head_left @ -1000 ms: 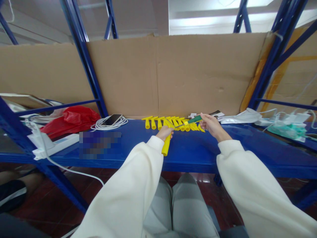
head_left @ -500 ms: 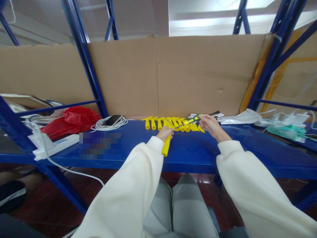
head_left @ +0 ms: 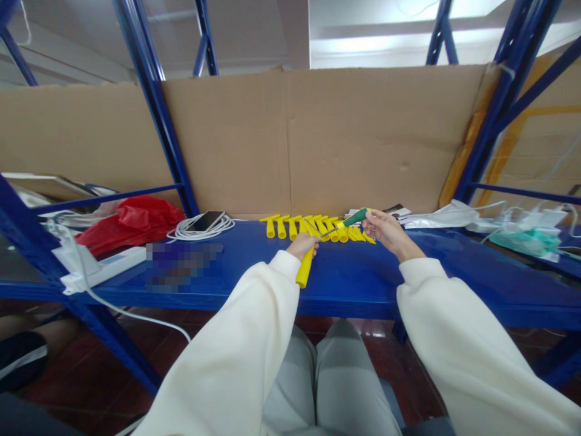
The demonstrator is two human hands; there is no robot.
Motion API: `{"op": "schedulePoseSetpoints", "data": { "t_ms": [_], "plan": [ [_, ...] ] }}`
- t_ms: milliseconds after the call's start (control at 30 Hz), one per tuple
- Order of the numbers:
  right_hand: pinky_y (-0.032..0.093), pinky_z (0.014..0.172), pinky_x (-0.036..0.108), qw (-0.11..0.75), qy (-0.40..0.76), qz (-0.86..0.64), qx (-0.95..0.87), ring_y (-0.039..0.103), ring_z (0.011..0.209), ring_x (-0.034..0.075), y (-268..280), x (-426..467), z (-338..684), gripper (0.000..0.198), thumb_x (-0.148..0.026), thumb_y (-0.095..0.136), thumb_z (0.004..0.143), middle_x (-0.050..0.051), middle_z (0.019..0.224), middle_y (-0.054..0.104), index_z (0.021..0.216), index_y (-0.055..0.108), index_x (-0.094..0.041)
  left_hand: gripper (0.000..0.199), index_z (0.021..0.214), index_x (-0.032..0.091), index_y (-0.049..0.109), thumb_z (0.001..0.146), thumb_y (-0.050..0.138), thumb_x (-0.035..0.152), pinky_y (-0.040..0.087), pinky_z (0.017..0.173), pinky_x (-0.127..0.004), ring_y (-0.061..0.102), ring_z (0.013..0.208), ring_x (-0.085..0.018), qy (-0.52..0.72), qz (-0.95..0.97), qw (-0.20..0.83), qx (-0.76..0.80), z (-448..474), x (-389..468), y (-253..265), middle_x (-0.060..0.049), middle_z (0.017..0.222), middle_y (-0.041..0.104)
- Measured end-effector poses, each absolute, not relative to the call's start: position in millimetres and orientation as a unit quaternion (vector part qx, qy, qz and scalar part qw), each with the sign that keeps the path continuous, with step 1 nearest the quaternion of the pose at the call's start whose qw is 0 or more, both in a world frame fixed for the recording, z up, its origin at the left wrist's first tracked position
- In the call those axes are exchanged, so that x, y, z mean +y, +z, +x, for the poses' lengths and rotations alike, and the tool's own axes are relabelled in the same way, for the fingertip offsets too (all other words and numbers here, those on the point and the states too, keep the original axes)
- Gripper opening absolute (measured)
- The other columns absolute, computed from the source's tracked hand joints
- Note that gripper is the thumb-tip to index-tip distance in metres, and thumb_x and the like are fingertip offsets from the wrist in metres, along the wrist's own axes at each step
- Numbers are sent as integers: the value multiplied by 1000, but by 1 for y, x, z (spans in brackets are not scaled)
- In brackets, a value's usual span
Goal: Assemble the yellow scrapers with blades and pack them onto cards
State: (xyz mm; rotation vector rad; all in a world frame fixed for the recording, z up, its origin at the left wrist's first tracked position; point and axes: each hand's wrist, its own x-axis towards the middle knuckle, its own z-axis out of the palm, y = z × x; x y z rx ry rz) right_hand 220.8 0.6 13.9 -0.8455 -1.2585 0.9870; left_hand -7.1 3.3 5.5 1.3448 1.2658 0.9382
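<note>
My left hand [head_left: 302,245] is closed around a yellow tubular piece [head_left: 305,272], its wide end pointing down toward me over the shelf's front part. In my right hand [head_left: 384,230] is the handle end of a green and yellow screwdriver [head_left: 356,218], gripped with the fingertips. Its metal shaft slants down and left to the yellow piece at my left hand; the exact contact at the tip is too small to make out. Behind both hands stands a row of several similar yellow pieces [head_left: 281,229], with small flat yellow parts [head_left: 367,236] at its right end.
On the blue shelf [head_left: 363,284], a phone [head_left: 206,221] lies on a coiled white cable [head_left: 179,232] at left. Beyond are a red plastic bag [head_left: 131,221] and a white power strip [head_left: 113,266]. Cardboard [head_left: 363,139] closes the back. Blue posts [head_left: 154,103] flank it.
The screwdriver handle has turned about its axis: its yellow patches have given way to green. Both hands stay in nearly the same place.
</note>
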Motion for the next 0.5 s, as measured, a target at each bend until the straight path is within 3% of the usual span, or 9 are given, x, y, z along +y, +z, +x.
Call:
{"op": "schedulePoseSetpoints", "data": {
  "t_ms": [300, 500],
  "plan": [
    [31, 38, 20, 633, 390, -386, -546, 42, 41, 7, 10, 5, 222, 49, -53, 89, 58, -6, 51, 51, 68, 54, -21, 16, 80, 18, 51, 82, 66, 13, 30, 39, -17, 37, 36, -5, 388, 556, 521, 518, -8, 6, 3, 9, 50, 44],
    [22, 35, 19, 619, 402, -396, -546, 33, 35, 6, 9, 8, 223, 44, -52, 85, 66, -9, 43, 40, 71, 53, -22, 13, 80, 17, 51, 87, 52, 6, 32, 41, -19, 39, 37, -8, 386, 557, 517, 523, -8, 4, 5, 8, 48, 43]
  ]
}}
